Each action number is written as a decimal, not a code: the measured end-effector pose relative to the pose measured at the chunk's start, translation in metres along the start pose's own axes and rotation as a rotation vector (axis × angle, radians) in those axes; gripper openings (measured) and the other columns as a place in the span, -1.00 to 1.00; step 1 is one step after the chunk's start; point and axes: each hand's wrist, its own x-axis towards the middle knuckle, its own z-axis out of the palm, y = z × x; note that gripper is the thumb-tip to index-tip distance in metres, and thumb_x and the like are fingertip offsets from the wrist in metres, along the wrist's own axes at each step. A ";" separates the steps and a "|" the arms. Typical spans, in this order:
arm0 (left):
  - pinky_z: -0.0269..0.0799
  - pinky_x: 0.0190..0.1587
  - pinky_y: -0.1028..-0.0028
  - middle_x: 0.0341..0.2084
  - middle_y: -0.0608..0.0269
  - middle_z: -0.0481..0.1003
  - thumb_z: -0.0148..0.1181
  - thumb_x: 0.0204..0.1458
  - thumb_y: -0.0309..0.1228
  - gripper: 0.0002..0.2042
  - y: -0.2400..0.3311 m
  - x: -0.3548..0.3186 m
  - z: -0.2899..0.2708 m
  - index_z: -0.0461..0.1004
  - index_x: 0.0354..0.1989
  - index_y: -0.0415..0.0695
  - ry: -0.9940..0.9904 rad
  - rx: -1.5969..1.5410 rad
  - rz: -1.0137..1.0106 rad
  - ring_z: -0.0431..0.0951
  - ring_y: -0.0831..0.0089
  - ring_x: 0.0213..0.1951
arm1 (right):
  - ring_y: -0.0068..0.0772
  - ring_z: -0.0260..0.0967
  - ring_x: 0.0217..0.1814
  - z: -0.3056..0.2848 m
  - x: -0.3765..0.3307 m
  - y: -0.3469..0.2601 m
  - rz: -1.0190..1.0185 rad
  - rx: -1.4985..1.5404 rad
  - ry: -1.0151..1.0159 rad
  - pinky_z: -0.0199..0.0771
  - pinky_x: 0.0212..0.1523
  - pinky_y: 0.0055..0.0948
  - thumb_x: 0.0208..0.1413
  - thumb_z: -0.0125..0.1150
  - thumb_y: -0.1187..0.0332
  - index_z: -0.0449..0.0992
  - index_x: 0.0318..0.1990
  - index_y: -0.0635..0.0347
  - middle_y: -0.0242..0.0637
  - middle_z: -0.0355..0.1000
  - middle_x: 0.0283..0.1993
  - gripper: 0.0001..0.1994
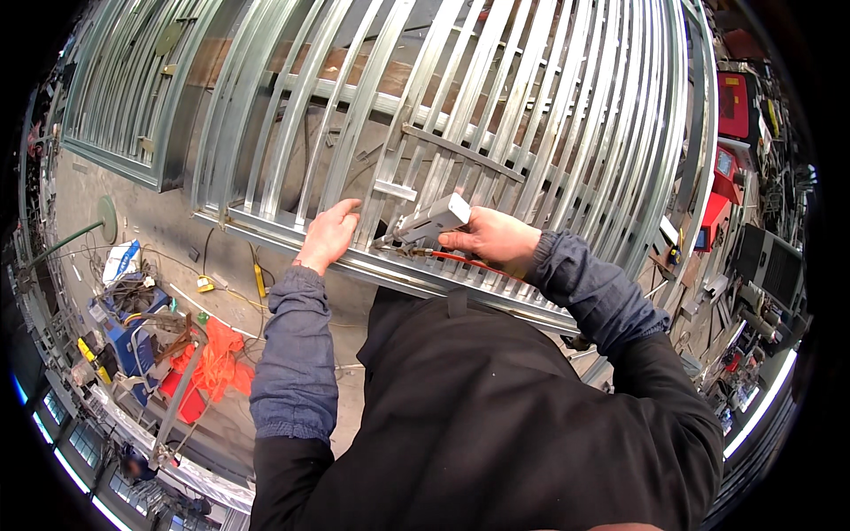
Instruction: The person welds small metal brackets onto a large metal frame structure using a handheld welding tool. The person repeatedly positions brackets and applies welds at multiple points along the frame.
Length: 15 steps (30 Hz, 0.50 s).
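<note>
A metal frame of many parallel silver bars (482, 97) lies before me, its near rail (354, 257) running in front of my body. My left hand (331, 232) is over this rail, fingers loosely bent toward the right, with nothing visible in them. My right hand (498, 239) is closed against a light-grey box-shaped metal piece (434, 218), which lies tilted over the bars; some of its fingers are hidden. A thin orange-red hose (469, 259) runs beneath that hand to a small metal fitting. A short flat metal piece (395, 189) lies across the bars just beyond.
Another barred frame (115, 155) stands at the far left. On the left floor are a blue machine (133, 323), orange cloth (217, 363) and loose cables. Red machines (728, 173) and a black case (768, 258) stand at the right. A crossbar (465, 152) spans several bars.
</note>
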 end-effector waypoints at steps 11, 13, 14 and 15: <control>0.42 0.33 0.10 0.16 -0.13 0.60 -0.01 0.24 -0.22 -0.51 0.009 0.001 -0.002 0.54 0.31 -0.05 -0.007 0.079 0.010 0.56 -0.09 0.24 | -0.24 0.58 -0.03 -0.001 0.003 0.001 -0.019 -0.076 -0.026 0.56 0.11 -0.24 0.44 0.25 0.04 0.57 0.26 0.16 -0.10 0.68 -0.03 -0.56; 0.42 0.33 0.09 0.15 -0.13 0.61 -0.01 0.23 -0.23 -0.50 0.009 0.002 -0.002 0.53 0.32 -0.05 -0.013 0.092 0.009 0.56 -0.09 0.24 | -0.23 0.58 -0.05 -0.001 0.002 0.000 -0.017 -0.086 -0.018 0.57 0.08 -0.23 0.44 0.25 0.03 0.57 0.25 0.16 -0.10 0.68 -0.04 -0.56; 0.42 0.33 0.09 0.15 -0.13 0.61 -0.02 0.23 -0.23 -0.50 0.008 0.003 -0.002 0.53 0.32 -0.04 -0.016 0.099 0.008 0.56 -0.09 0.24 | -0.22 0.59 -0.06 0.000 0.004 0.005 -0.016 -0.090 -0.018 0.58 0.07 -0.22 0.44 0.25 0.03 0.58 0.24 0.16 -0.09 0.68 -0.05 -0.56; 0.42 0.33 0.09 0.15 -0.13 0.61 -0.02 0.23 -0.23 -0.50 0.008 0.003 -0.002 0.53 0.32 -0.04 -0.017 0.098 0.011 0.56 -0.09 0.24 | -0.20 0.59 -0.08 0.000 0.004 0.007 -0.015 -0.092 -0.020 0.58 0.05 -0.22 0.43 0.25 0.03 0.58 0.24 0.16 -0.09 0.67 -0.07 -0.56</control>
